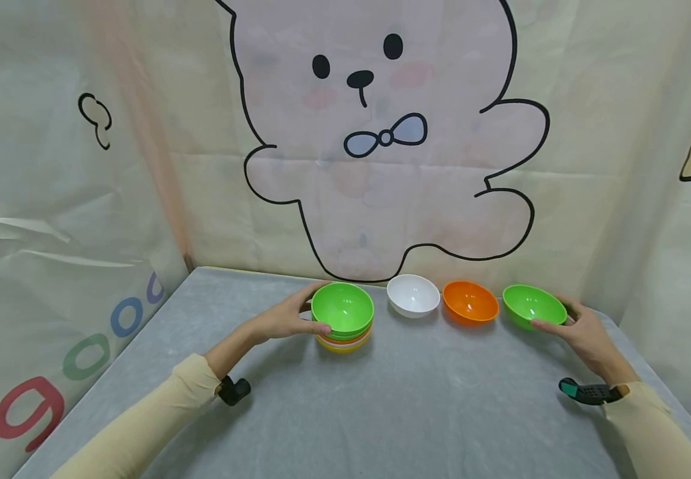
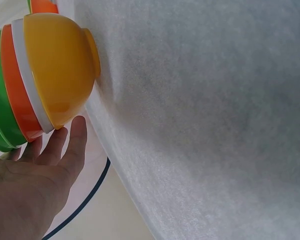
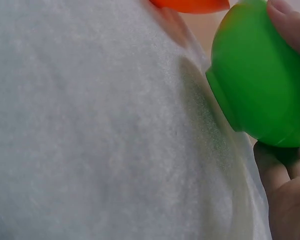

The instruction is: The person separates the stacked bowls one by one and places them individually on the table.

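Observation:
On the left stands a nested stack of bowls [image 1: 343, 339]: a yellow bowl [image 2: 60, 70] at the bottom, then white, orange and green ones. My left hand [image 1: 288, 313] holds this stack from its left side, thumb in front and fingers round the back; in the left wrist view the fingers lie along the rims. At the far right, my right hand [image 1: 585, 336] grips a single green bowl [image 1: 531, 305] by its right side, thumb near the front rim. In the right wrist view that bowl's base is raised off the cloth, with a shadow beneath.
A white bowl [image 1: 413, 297] and an orange bowl [image 1: 470, 303] stand upright between my hands, near the table's back edge. Grey cloth covers the table [image 1: 405, 406]. Behind it hangs a curtain [image 1: 369, 199] with a bear drawing.

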The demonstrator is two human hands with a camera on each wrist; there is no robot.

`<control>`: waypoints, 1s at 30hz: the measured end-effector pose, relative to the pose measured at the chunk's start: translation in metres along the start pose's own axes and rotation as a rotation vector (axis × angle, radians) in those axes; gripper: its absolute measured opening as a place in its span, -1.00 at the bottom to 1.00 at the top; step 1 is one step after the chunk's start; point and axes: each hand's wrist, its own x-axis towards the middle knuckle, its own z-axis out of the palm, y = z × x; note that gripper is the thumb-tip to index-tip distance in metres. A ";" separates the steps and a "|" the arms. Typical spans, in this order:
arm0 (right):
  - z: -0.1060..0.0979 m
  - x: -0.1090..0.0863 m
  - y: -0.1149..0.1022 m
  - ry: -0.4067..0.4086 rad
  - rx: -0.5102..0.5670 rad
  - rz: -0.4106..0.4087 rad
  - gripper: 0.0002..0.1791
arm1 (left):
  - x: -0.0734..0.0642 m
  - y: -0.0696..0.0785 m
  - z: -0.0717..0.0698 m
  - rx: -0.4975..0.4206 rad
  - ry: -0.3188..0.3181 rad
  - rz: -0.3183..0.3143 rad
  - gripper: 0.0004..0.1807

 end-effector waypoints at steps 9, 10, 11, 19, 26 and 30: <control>-0.001 -0.003 0.005 -0.015 -0.043 0.005 -0.08 | 0.001 -0.001 0.002 -0.012 -0.009 0.001 -0.01; -0.001 -0.004 0.005 -0.020 -0.049 0.009 -0.07 | 0.001 -0.001 0.003 -0.014 -0.010 0.003 -0.01; -0.001 -0.004 0.006 -0.022 -0.052 0.013 -0.06 | 0.001 -0.001 0.003 -0.014 -0.010 0.003 -0.01; -0.003 -0.003 0.003 -0.063 -0.080 0.016 0.01 | 0.001 -0.004 0.000 -0.001 0.001 -0.002 0.01; -0.007 -0.002 -0.003 -0.124 -0.067 0.049 0.04 | 0.001 -0.003 -0.001 -0.006 0.002 0.002 -0.01; -0.015 -0.005 -0.006 -0.147 -0.049 0.054 0.03 | 0.001 -0.001 -0.001 0.003 -0.002 0.001 0.00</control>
